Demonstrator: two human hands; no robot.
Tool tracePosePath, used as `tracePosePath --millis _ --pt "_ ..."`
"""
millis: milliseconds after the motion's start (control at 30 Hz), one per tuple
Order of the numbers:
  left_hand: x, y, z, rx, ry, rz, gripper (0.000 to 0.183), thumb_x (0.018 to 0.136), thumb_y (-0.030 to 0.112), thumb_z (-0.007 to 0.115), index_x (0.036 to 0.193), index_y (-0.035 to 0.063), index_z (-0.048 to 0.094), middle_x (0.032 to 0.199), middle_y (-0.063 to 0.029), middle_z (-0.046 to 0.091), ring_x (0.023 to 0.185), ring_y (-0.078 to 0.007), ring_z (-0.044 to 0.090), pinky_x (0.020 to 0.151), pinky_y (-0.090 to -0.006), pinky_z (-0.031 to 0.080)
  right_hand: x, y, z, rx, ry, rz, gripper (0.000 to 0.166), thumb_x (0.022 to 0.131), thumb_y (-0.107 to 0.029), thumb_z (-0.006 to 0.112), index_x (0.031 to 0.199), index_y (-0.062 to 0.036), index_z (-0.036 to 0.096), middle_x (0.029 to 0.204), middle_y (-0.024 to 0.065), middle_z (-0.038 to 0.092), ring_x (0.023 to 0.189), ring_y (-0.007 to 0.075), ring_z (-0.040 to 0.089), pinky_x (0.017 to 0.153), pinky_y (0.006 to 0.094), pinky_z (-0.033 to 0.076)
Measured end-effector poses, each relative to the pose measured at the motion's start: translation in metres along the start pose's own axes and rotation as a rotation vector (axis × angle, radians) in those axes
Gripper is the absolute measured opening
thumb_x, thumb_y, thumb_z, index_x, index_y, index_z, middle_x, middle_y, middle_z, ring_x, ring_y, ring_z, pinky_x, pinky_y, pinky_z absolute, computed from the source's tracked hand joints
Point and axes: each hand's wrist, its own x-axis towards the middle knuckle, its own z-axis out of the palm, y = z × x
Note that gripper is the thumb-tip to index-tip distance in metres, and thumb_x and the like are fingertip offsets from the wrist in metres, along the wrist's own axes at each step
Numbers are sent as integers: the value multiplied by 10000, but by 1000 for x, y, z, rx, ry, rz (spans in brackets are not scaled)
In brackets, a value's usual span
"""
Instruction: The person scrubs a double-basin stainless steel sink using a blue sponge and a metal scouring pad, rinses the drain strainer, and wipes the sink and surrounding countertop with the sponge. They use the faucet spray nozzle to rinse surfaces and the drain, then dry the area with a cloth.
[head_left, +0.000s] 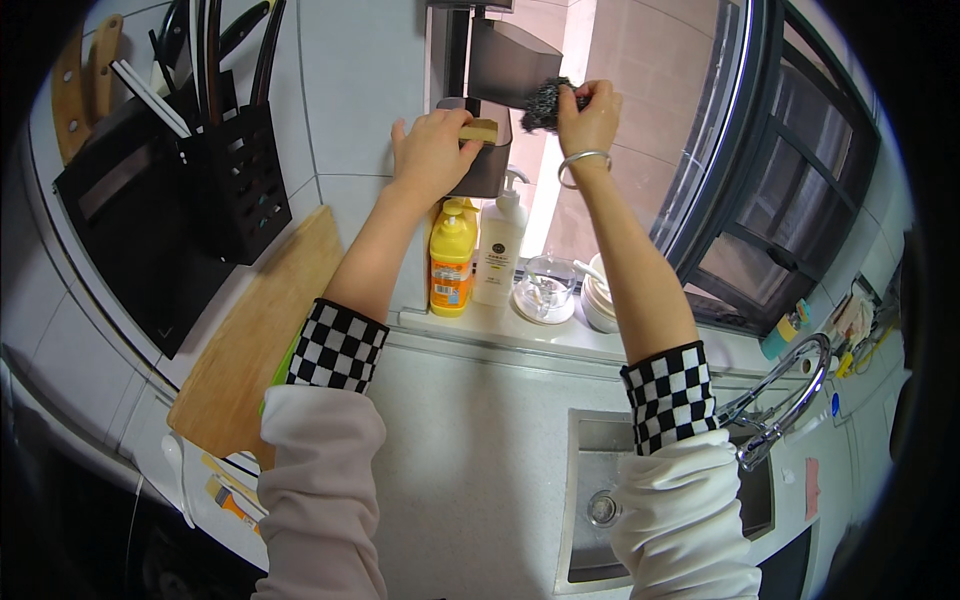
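Note:
My left hand (439, 154) holds a yellowish scouring sponge (480, 132) at the rim of a dark translucent plastic bin (484, 174) on the wall. Up and to the right, my right hand (591, 124) pinches a dark steel-wool scrubber (547, 105). The scrubber is just beside a second translucent bin (514, 64), mounted above the first. Directly under the lower bin, a yellow pump bottle (451, 262) and a white pump bottle (499, 247) stand on the window ledge.
A glass cup (549, 289) on a saucer and white bowls (598, 304) share the ledge. At right are a steel sink (592, 555), a chrome faucet (814, 375) and a window (757, 187). A black utensil holder (240, 180) and wooden cutting board (247, 337) stand left, above the countertop (450, 465).

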Motion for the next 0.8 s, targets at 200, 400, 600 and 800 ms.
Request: tracePosePath --millis 200,400,600,800 --pt "-11 -13 3 151 190 66 242 677 185 578 912 132 547 948 -45 486 911 -209 454 797 -406 300 -4 -26 -23 248 30 -309 225 653 -132 617 709 -27 427 731 103 426 648 239 432 570 337 375" --pt "-14 -6 8 153 192 54 284 651 174 598 928 129 550 959 -41 459 913 -217 429 781 -380 306 -10 -55 40 114 -321 -212 172 684 -191 558 766 -65 473 810 129 482 713 298 510 626 369 407" --pt "-23 -10 6 195 107 7 382 669 207 584 1036 146 499 1078 -37 422 1008 -226 378 861 -464 235 -8 -53 46 -574 -971 -335 262 749 -373 440 968 -246 511 989 99 535 919 289 489 781 427 314" --pt "-50 35 5 72 178 124 421 689 196 570 1087 114 457 1150 -87 399 1076 -246 356 870 -472 254 -11 -35 -27 -158 -731 -233 324 779 -406 374 950 -185 538 945 118 543 881 317 492 743 396 367"
